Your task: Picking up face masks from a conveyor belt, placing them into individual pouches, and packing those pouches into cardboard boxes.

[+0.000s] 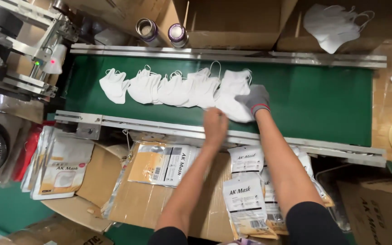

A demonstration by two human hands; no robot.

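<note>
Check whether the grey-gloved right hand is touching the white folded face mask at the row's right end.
Touching: the head view shows the gloved right hand resting directly on the rightmost white mask on the green belt.

Face masks (178,88): white soft nonwoven cloth, matt. Conveyor belt (323,97): green, matt, smooth. Belt rails (232,55): brushed bare metal. Right hand (255,100) in grey knit glove with a red cuff edge; left hand (215,124) bare. Mask pouches (246,204): glossy plastic film. Cartons (146,202): brown matt cardboard, taped.
</note>
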